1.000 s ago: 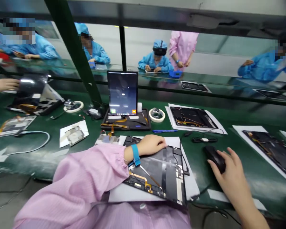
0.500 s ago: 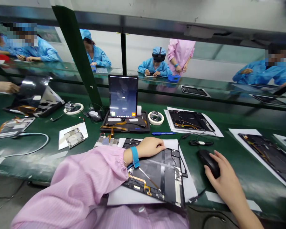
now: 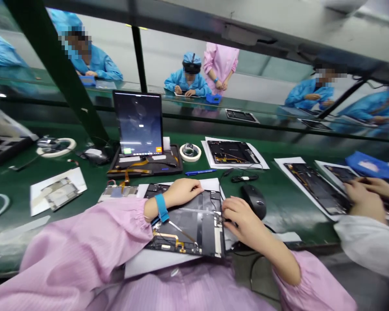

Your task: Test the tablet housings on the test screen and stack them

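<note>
**At a green bench, work on a stripped tablet**

Tablet lies inner side up on a white sheet at the bench's near edge, against the person's pink smock. Its black panel carries silver tape strips, with an orange ribbon cable near the bottom edge.

The left hand lies flat and open, palm down, with its fingers along the tablet's far edge. A blue wrist strap circles that wrist. The right hand is curled, its fingertips at the tablet's right edge beside a pale circuit strip. Whether they pinch anything, I cannot tell. A black mouse sits just beside that hand.

Farther along the bench, a lit tablet stands upright in a black tray, near a tape roll and a blue pen. To the right, a co-worker's hands in a white sleeve are over another tablet.
</note>
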`<state>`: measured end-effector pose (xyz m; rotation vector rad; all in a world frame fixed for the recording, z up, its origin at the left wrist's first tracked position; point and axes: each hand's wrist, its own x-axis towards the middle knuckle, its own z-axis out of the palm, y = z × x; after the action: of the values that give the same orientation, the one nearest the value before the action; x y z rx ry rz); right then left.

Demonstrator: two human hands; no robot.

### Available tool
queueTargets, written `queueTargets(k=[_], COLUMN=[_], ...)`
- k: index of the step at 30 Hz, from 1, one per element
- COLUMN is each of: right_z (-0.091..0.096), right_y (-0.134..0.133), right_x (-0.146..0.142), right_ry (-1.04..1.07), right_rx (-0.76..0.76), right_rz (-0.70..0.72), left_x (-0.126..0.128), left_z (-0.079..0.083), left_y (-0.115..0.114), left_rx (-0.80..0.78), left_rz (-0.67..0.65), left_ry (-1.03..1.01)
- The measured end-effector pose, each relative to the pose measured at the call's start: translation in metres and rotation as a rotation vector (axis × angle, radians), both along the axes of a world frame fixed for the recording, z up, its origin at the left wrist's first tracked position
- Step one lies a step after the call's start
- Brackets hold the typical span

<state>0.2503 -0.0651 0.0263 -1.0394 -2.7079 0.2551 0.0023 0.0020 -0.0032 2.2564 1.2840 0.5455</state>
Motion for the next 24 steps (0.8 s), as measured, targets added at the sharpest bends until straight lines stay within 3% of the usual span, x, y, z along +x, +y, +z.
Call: queueTargets(k=[4,7,10,13,15,17,19,21,24], right_z=[0.028,0.04,0.03,0.01,0.004,0.007,0.019,0.033,0.05], right_y=[0.009,0.039,0.084,0.119,0.129,0.126,0.112,0.089,0.053], right_x=[0.008,-0.012,-0.051,-0.081,-0.085,-0.08,-0.071,-0.063,-0.054], right_ry=[-0.021,-0.057,-0.23,-0.3,-0.281,-0.251,-0.083,0.22,0.651], right_rx=[-0.122,0.006,0.23,0.294,0.297,0.325,0.36,0.328,0.077], right_rz=[-0.015,-0.069,-0.207,-0.208,-0.16,-0.149,-0.186,-0.237,-0.275], left_x=[0.003,-0.004,-0.037,-0.103,-0.153,-0.196,-0.224,-0.236,-0.236], left_z=[0.005,0.027,0.059,0.078,0.076,0.065,0.049,0.035,0.024], left_y=[-0.004,-0.003,0.009,0.027,0.035,0.04,0.044,0.046,0.045], left_rx=[0.022,0.215,0.33,0.364,0.321,0.218,0.135,0.125,0.14], left_rz=[-0.014,0.044,0.251,0.588,0.838,0.934,0.87,0.789,0.759], left_ry=[-0.068,-0.151,-0.224,-0.238,-0.111,0.135,0.27,0.281,0.255])
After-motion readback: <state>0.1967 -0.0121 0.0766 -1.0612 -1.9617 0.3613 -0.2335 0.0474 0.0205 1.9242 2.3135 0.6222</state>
